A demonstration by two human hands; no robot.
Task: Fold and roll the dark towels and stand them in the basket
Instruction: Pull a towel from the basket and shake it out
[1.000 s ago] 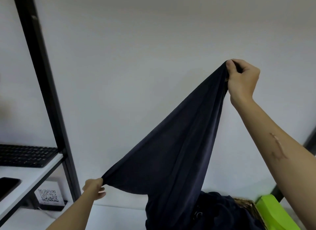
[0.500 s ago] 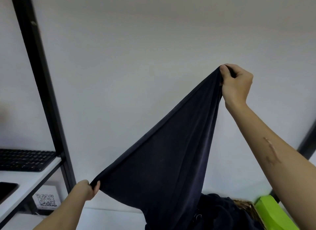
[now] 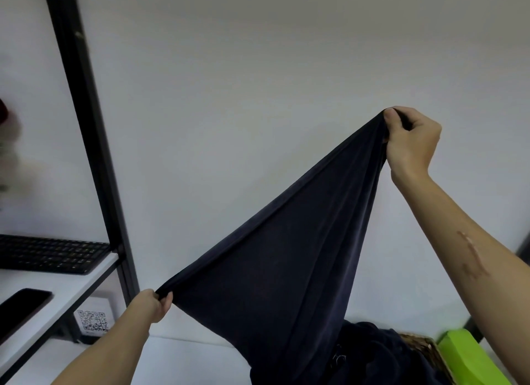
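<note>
While the dark towel point(image 3: 286, 255) hangs stretched across mid-frame, right hand point(image 3: 410, 144) pinching a corner up high, left hand point(image 3: 152, 304) pinching one low, I'd level both before folding; basket point(image 3: 424, 347) sits bottom right.

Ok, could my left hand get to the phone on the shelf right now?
Probably not yet: the left hand is pinching a corner of the dark towel. The phone lies uncovered on the white shelf just left of it, so letting go would free it.
</note>
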